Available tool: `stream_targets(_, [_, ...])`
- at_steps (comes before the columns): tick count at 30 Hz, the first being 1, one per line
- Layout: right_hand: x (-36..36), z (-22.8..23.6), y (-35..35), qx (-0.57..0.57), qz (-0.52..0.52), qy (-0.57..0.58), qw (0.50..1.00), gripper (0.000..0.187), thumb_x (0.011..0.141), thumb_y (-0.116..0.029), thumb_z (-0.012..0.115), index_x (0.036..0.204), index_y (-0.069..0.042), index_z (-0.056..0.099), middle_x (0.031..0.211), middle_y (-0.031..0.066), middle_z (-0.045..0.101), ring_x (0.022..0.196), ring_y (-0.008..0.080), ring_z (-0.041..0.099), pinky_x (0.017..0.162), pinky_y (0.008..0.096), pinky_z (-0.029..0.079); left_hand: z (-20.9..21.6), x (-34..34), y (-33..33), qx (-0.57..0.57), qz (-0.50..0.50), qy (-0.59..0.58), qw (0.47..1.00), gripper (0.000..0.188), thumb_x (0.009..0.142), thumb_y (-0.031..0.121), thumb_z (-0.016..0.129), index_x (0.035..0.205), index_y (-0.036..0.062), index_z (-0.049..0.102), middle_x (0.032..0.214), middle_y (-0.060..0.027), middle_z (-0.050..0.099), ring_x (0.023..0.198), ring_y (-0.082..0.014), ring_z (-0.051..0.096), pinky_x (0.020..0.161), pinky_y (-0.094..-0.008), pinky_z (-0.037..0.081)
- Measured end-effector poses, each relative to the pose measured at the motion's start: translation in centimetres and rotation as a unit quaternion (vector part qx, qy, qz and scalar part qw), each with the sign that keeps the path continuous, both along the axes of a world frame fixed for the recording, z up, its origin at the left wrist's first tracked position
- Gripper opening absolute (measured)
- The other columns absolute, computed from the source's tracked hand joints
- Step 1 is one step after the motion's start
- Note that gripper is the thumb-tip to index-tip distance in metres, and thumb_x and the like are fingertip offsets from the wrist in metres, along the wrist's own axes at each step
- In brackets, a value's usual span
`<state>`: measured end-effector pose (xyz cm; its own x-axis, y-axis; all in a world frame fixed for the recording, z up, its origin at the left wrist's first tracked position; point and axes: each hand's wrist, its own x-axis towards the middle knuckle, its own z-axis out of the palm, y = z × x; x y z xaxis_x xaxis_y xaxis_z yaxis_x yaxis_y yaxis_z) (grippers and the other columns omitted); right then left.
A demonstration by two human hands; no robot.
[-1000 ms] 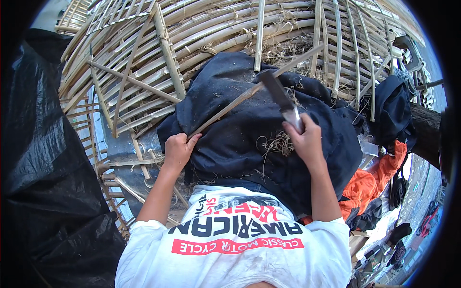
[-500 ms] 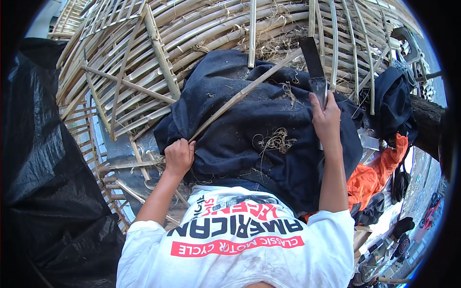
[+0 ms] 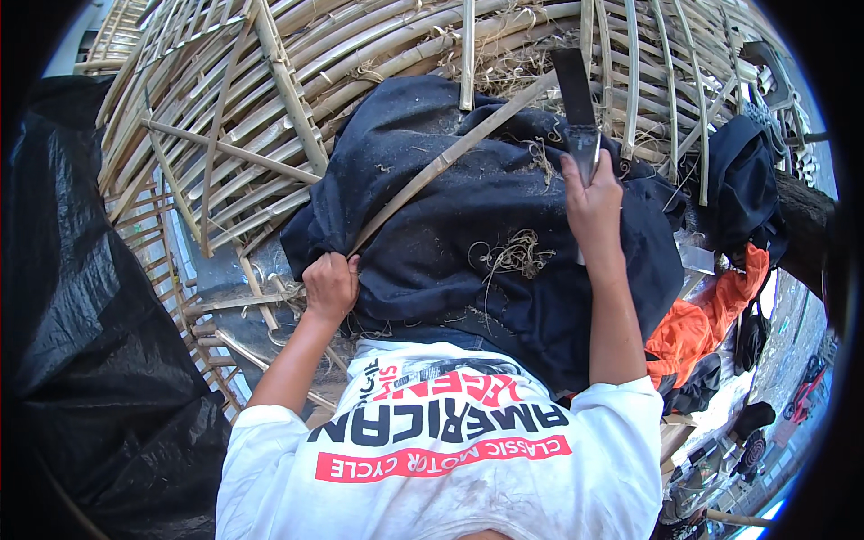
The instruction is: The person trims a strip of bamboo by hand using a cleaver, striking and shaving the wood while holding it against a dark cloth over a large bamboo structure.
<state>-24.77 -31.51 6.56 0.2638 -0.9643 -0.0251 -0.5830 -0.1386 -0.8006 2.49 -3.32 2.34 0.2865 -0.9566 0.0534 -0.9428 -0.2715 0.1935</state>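
Note:
Over my lap lies a dark cloth, dusty and strewn with thin shavings. My left hand is closed around the near end of a long bamboo strip, which slants up and away to the right across the cloth. In my right hand is a knife with a broad dark blade and a metal-coloured handle part. The blade points away from me, beside the strip's far end; whether they touch I cannot tell. Part of the knife's handle is hidden by my fingers.
A slatted bamboo structure spreads across the far side, with upright slats close to the blade. Black plastic sheeting hangs at the left. To the right lie an orange garment and a thick log.
My right hand and the knife have shifted slightly left and away from me. My left hand keeps its grip on the bamboo strip, a little nearer the left.

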Motion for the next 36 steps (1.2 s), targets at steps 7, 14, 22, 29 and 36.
stream_targets(7, [1.0,-1.3,2.6,0.017,0.060,0.006,0.998,0.035,0.091,-0.033,0.065,0.100,-0.001,0.053,0.076,0.0282,0.064,0.080,0.0485,0.063,0.065,0.0510,0.049,0.1,0.2,-0.2,-0.002,0.001,0.024,1.000,0.023,0.091,0.017,0.058,0.079,-0.0009,0.052,0.069,-0.0202,0.056,0.063,-0.0401,0.058,0.058,-0.0484,0.045])
stream_targets(14, [1.8,-1.0,-0.9,0.022,-0.030,-0.092,0.995,0.031,0.093,-0.029,0.064,0.097,0.000,0.055,0.072,0.0202,0.065,0.063,0.0325,0.066,0.059,0.0380,0.048,0.0,-0.2,-0.9,-0.041,0.009,0.080,0.996,0.022,0.096,0.015,0.051,0.083,-0.0025,0.051,0.071,-0.0246,0.056,0.064,-0.0469,0.057,0.057,-0.0529,0.043])
stream_targets(22, [2.8,-1.9,3.4,-0.019,0.126,0.054,0.990,0.039,0.089,-0.036,0.067,0.104,-0.004,0.052,0.078,0.0270,0.066,0.077,0.0483,0.064,0.065,0.0539,0.050,0.0,0.1,-0.6,-0.028,0.007,0.090,0.996,0.019,0.096,0.013,0.050,0.085,-0.0023,0.052,0.072,-0.0249,0.056,0.065,-0.0473,0.057,0.058,-0.0533,0.043])
stream_targets(29, [3.1,-2.8,1.6,-0.009,0.008,-0.073,0.997,0.032,0.090,-0.029,0.067,0.098,-0.001,0.053,0.072,0.0244,0.065,0.072,0.0444,0.067,0.061,0.0468,0.050,-0.6,0.1,-0.5,-0.030,0.006,0.091,0.995,0.018,0.096,0.012,0.049,0.087,-0.0026,0.051,0.072,-0.0253,0.056,0.065,-0.0476,0.056,0.058,-0.0534,0.043])
stream_targets(36, [2.9,-2.5,1.9,-0.034,0.065,0.028,0.997,0.034,0.089,-0.034,0.068,0.098,-0.005,0.052,0.075,0.0253,0.066,0.076,0.0462,0.065,0.061,0.0516,0.049,-0.6,0.3,-0.2,-0.022,0.012,0.101,0.995,0.019,0.095,0.015,0.054,0.090,-0.0028,0.054,0.073,-0.0239,0.059,0.065,-0.0437,0.060,0.059,-0.0508,0.047])
